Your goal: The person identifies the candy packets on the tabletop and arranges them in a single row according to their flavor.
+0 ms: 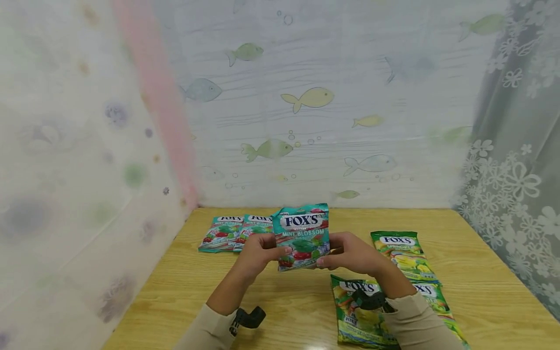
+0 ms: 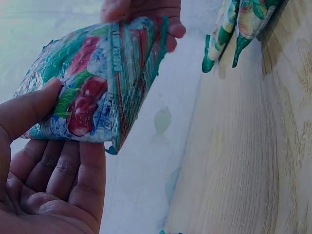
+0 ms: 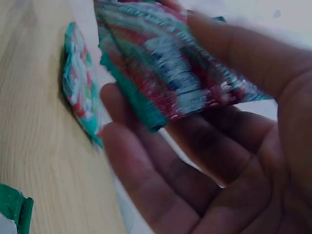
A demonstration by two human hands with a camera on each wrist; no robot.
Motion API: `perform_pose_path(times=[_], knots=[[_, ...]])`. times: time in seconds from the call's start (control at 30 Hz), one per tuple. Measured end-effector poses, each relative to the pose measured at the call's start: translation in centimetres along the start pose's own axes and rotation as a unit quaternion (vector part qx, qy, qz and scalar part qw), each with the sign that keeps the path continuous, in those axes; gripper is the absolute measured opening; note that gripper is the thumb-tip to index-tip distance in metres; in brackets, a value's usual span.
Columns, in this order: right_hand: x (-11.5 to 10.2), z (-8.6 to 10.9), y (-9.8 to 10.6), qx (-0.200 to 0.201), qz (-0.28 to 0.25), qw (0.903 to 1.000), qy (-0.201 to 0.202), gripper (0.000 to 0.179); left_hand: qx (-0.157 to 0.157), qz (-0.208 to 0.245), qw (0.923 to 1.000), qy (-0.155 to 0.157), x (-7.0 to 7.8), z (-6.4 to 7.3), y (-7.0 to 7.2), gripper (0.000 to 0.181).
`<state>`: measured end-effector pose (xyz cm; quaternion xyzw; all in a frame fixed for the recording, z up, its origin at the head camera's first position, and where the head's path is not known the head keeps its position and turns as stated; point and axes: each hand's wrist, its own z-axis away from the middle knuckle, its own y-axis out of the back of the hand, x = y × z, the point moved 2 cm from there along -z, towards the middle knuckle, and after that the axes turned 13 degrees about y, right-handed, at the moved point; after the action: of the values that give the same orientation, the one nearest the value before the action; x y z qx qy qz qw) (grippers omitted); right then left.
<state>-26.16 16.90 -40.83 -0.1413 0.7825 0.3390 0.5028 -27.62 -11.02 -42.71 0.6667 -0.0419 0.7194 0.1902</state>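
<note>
A teal candy bag (image 1: 302, 238) marked FOX'S Mint Blossom is held up above the table between both hands. My left hand (image 1: 261, 253) grips its left side, thumb on the printed front and fingers behind. On the right side, my right hand (image 1: 352, 253) pinches the bag with its thumb near the lower corner. The left wrist view shows the bag (image 2: 92, 87) with cherries and green leaves printed on it. In the right wrist view the fingers (image 3: 141, 165) lie behind and below the bag, partly hidden by it.
Two more teal bags (image 1: 223, 234) lie overlapping at the back left. Several green-yellow FOX'S bags (image 1: 404, 253) lie on the right side, one (image 1: 358, 316) partly under my right forearm. The wooden table (image 1: 175, 291) meets a fish-patterned curtain (image 1: 315, 146) behind.
</note>
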Motion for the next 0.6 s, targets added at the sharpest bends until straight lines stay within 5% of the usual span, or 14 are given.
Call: perform_pose_path(times=[0.1, 0.37, 0.6], knots=[[-0.2, -0.2, 0.1, 0.013, 0.013, 0.9998, 0.000, 0.043, -0.005, 0.016, 0.9998, 0.012, 0.2, 0.0, 0.1, 0.028], [-0.7, -0.2, 0.1, 0.064, 0.051, 0.9961, 0.032, 0.036, -0.004, 0.058, 0.9979, 0.028, 0.7, 0.7, 0.0, 0.078], [-1.3, -0.5, 0.1, 0.109, 0.068, 0.9913, 0.027, 0.037, 0.045, -0.004, 0.9990, -0.001, 1.0, 0.7, 0.0, 0.068]])
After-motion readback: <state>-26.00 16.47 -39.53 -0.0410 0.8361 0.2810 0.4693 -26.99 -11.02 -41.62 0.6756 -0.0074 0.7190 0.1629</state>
